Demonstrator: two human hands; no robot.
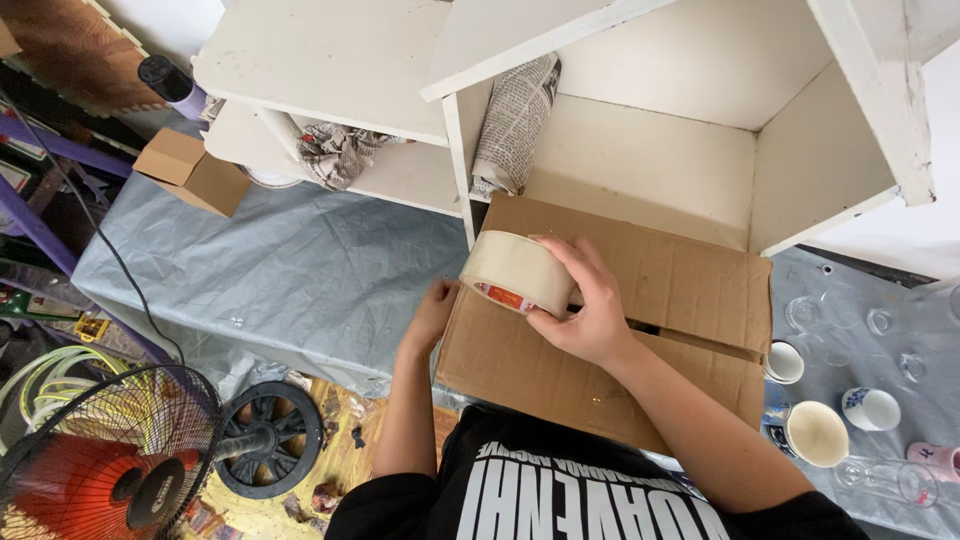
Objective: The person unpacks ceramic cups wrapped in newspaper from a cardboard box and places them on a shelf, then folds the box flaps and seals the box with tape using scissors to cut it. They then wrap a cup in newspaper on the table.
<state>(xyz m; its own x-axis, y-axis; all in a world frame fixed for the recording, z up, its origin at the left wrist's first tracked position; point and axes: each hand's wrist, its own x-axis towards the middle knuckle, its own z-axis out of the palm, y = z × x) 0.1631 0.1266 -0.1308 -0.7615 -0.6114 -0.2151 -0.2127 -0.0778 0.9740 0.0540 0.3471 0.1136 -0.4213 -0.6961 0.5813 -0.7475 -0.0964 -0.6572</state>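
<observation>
In the head view, the right hand [585, 315] held a tape roll [517, 270] against the near-left part of a closed cardboard box [660, 300], with its fingers [572, 262] curled over the roll's top and the thumb at its lower edge. The left hand [432, 312] rested on the box's left edge just beside the roll, its fingers folded around that edge, so their spread could not be told. The box sat on a desk [300, 280] covered with a grey sheet, below a white shelf unit [640, 150] holding newspaper bundles [515, 125]; cups [815, 432] stood right of the box, and a fan [110, 465] stood on the floor at lower left.
</observation>
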